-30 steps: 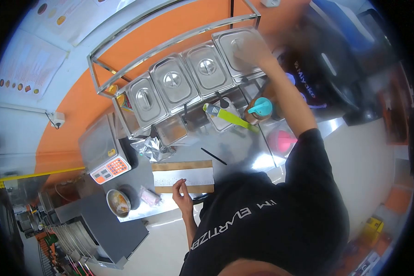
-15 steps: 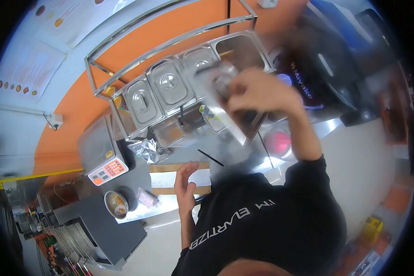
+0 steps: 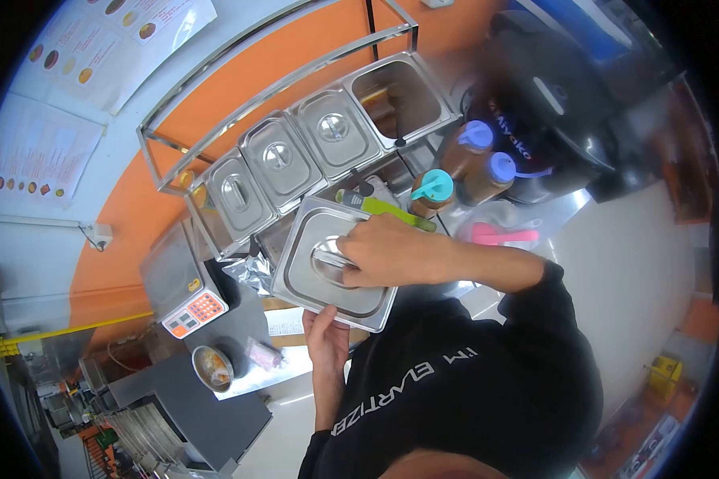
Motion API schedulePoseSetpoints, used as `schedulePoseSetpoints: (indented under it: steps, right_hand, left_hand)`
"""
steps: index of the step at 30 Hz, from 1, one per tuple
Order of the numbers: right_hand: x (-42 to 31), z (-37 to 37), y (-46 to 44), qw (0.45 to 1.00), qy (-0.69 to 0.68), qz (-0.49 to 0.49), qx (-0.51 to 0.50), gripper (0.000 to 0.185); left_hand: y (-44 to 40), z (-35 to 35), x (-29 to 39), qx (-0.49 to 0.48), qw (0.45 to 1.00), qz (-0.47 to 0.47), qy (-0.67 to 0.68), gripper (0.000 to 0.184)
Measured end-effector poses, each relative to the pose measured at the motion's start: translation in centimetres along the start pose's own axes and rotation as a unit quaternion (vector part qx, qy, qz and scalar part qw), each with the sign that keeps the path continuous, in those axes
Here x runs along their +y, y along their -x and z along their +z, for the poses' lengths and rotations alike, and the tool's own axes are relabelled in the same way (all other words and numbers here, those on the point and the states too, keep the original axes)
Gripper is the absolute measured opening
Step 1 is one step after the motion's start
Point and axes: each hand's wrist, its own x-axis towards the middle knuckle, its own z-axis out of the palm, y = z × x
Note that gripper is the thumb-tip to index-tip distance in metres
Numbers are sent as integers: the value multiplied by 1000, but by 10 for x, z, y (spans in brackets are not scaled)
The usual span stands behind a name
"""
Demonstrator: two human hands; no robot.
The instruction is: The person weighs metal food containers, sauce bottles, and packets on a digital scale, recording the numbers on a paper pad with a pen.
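A square stainless-steel pan lid (image 3: 303,233) is held above the counter, in front of my body. My right hand (image 3: 387,251) grips its raised middle handle, with the fingers closed around it. At the lid's near edge, my left hand (image 3: 325,343) has its thumb against the rim; the other fingers are partly hidden below. Behind the lid, an uncovered steel food pan (image 3: 407,104) has dark contents and a utensil handle inside. A green-handled utensil (image 3: 399,215) lies just past my right hand.
Several lidded pans (image 3: 276,156) line the back under a metal rail. Sauce bottles (image 3: 434,194) and a pink-handled scoop (image 3: 503,234) stand right, near a black Miyako appliance (image 3: 527,120). A scale (image 3: 192,307), foil (image 3: 252,271), a bowl (image 3: 213,369) and paper (image 3: 286,321) are left.
The lid has come from the pan area toward my body, carried by my right hand. My left hand has met its near edge. The back right pan now shows uncovered.
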Motion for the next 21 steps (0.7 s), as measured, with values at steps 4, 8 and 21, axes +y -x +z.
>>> schedulePoseSetpoints:
  steps: [4, 8, 21]
  right_hand:
    - [19, -10, 4, 994, -23, -17, 104, 27]
    - [32, -68, 5, 970, -76, 71, 221, 22]
    - [109, -53, -49, 964, -17, 133, 229, 34]
  left_hand:
    - [0, -4, -4, 38, 999, 6, 32, 55]
    - [7, -15, -2, 64, 997, 30, 40, 58]
    - [16, -29, 5, 109, 991, 66, 34, 56]
